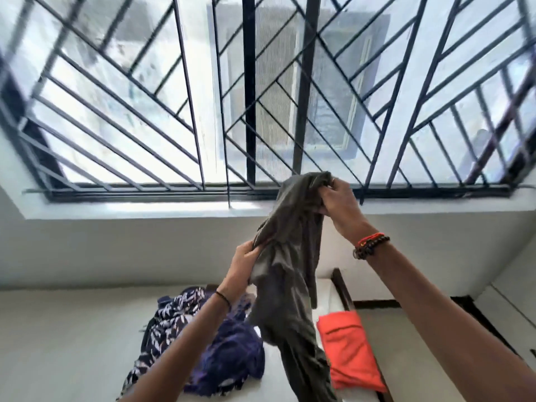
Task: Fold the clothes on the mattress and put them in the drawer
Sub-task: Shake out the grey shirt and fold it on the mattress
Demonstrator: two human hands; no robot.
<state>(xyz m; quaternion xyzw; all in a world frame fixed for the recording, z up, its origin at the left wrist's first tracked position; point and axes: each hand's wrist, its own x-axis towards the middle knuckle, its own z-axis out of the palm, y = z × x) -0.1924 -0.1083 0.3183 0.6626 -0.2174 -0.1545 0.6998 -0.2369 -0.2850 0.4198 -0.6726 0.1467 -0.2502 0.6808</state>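
Observation:
I hold a dark grey-green garment (pixel 290 274) up in the air over the white mattress (pixel 72 343). My right hand (pixel 339 204) grips its top edge, raised high in front of the window. My left hand (pixel 240 268) pinches the cloth lower down on its left side. The rest of the garment hangs crumpled down to the mattress. On the mattress lie a heap of navy clothes with a white leaf print (pixel 185 338) on the left and a folded orange garment (pixel 351 349) on the right. No drawer is in view.
A wide window with black metal bars (pixel 261 97) fills the wall ahead, above a white sill (pixel 139 210). A dark wooden bed frame edge (pixel 343 288) runs along the mattress's right side, with a white wall beyond it.

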